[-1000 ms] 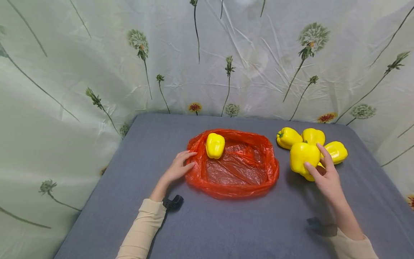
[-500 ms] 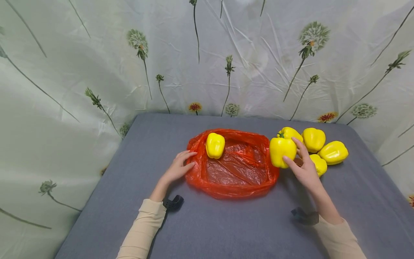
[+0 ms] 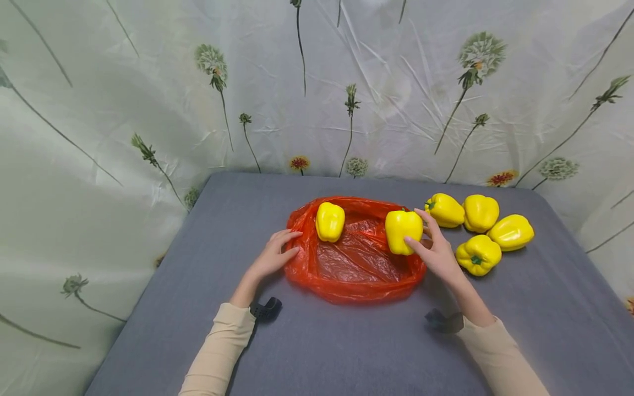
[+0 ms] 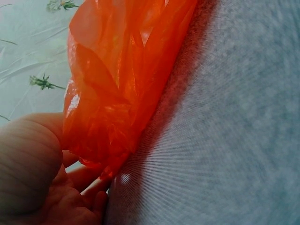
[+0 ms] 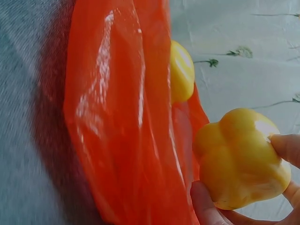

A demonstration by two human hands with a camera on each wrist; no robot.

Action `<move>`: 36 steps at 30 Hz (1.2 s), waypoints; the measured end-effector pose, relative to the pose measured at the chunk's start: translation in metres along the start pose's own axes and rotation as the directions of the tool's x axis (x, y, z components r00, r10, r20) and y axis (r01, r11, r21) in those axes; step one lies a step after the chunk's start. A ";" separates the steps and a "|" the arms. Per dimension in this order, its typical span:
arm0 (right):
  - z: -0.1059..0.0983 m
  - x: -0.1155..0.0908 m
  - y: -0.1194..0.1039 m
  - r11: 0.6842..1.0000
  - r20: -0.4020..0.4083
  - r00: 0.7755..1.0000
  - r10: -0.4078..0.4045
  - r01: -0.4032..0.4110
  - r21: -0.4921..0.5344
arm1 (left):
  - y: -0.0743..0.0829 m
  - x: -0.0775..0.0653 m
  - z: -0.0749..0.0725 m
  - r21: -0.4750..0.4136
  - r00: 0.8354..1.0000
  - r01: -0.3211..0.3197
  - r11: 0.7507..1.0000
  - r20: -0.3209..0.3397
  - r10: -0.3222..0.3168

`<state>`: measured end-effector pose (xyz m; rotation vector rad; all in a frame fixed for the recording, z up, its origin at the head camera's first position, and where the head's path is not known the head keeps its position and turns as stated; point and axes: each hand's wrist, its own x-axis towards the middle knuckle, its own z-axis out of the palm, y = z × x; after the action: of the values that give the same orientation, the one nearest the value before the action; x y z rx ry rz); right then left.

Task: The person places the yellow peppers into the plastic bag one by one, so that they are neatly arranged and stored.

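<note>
A red plastic bag (image 3: 346,291) lies spread open on the table, its rim rolled up around the mouth. One yellow bell pepper (image 3: 329,222) sits inside at the left. My left hand (image 3: 271,256) holds the bag's left side; in the left wrist view, thumb and fingers are at the crumpled red film (image 4: 112,103). Above the right part of the bag's mouth, my right hand (image 3: 436,253) grips another yellow bell pepper (image 3: 403,232) between thumb and fingers. The right wrist view shows this pepper's lobed bottom (image 5: 239,159) just beyond the bag's rim.
Several yellow bell peppers stay grouped right of the bag, with the nearest pepper (image 3: 478,255) showing its green stem. A grey cloth covers the table (image 3: 337,352). Behind it hangs a pale curtain (image 3: 396,110) with printed dandelions.
My right hand has carried its bell pepper leftward from the group on the right to over the bag. My left hand has stayed at the bag's left side.
</note>
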<state>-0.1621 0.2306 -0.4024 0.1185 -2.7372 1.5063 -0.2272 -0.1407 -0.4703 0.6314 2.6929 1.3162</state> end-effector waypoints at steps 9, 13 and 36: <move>0.016 0.013 0.000 0.995 0.120 0.992 0.026 -0.037 0.094 | 0.000 -0.001 -0.001 -0.004 1.000 0.010 1.000 0.010 -0.010; 0.021 0.020 -0.002 0.989 0.178 0.983 0.039 -0.063 0.130 | 0.000 -0.001 -0.001 -0.008 1.000 0.015 1.000 0.014 -0.015; 0.056 0.054 -0.005 0.985 0.184 0.980 0.076 -0.103 0.137 | 0.001 0.000 -0.001 -0.001 1.000 -0.010 1.000 -0.005 0.010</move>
<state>-0.2139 0.1778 -0.4256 0.1402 -2.7983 1.8048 -0.2275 -0.1406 -0.4694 0.6431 2.6968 1.3235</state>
